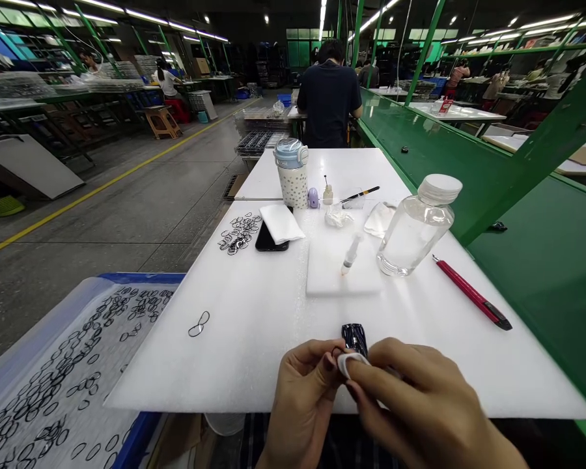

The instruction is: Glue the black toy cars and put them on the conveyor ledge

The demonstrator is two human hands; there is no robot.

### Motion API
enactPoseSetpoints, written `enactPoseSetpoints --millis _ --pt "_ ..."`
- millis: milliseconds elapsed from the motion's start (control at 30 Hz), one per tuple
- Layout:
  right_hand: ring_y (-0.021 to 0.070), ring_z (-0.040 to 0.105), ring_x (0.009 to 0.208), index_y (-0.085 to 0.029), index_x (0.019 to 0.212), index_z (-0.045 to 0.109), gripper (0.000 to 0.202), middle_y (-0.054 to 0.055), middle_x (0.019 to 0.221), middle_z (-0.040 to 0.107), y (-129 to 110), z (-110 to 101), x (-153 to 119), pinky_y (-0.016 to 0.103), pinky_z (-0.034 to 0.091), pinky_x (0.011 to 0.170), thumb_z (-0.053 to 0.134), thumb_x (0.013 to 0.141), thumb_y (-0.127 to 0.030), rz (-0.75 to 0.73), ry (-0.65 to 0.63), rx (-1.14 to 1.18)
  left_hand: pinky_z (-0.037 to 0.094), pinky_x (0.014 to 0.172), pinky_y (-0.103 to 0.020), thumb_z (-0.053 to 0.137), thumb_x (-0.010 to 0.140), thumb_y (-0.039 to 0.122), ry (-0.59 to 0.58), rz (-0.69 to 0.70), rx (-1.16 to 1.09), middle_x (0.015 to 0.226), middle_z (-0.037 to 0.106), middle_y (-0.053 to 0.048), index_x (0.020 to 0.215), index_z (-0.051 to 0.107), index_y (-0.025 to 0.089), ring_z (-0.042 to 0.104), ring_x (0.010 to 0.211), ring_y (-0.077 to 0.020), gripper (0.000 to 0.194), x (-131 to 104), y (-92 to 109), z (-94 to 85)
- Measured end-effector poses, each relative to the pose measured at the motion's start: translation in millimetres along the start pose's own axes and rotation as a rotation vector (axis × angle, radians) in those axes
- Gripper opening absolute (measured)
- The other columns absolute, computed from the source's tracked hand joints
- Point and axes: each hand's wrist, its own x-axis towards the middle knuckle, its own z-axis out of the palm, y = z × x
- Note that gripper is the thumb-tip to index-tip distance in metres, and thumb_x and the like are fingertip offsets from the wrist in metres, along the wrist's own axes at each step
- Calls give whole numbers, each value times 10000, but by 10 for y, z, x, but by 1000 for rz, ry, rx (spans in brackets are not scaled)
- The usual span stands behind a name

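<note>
My left hand and my right hand meet at the table's front edge, both closed in a pinch. White cloth is wrapped around a fingertip of my right hand and presses against the left fingertips. Whatever my left fingers pinch is hidden by the fingers and the cloth. A glossy black piece shows just beyond my fingers, its lower end covered by them. Farther up, a syringe with an orange tip lies on a white foam pad.
Left stand loose black rings, two more rings, a phone under a white pad, and a blue tray of rings. Right are a clear bottle and red cutter. A tumbler stands behind; a person sits ahead.
</note>
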Motion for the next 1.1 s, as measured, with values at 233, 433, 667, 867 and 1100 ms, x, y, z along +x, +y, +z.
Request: enactPoseSetpoints --millis 233,433,667,867,1100 --pt "57 520 569 -159 1054 642 204 46 811 571 176 -361 -198 168 419 466 579 871 -93 200 20 -75 541 648 -126 873 623 240 65 -19 102 729 728 -48 765 771 159 667 647 -90 193 -60 54 47" --pt "75 506 568 -177 1028 655 186 23 751 547 207 -80 -491 199 397 463 563 888 -98 462 26 204 546 689 -136 856 652 250 61 51 336 770 738 -60 803 777 168 670 706 -109 189 -81 206 -27" --pt "60 521 613 -132 1073 642 260 46 802 554 -2 81 -382 170 432 509 556 854 -22 335 207 211 534 654 -108 816 710 247 18 -3 200 776 738 -47 820 774 182 675 676 -90 134 -83 214 -90" --pt "90 521 580 -133 1076 624 230 49 765 561 -143 223 -99 216 455 507 573 860 -76 180 154 127 534 631 -115 864 633 214 54 40 150 720 731 -39 777 772 172 662 650 -88 176 -94 176 -45" --pt "81 533 594 -155 1037 630 182 37 774 558 -138 86 -120 209 454 518 535 890 -103 223 88 106 543 634 -117 876 611 221 110 64 171 729 743 -62 740 770 159 677 646 -102 178 -91 166 -54"
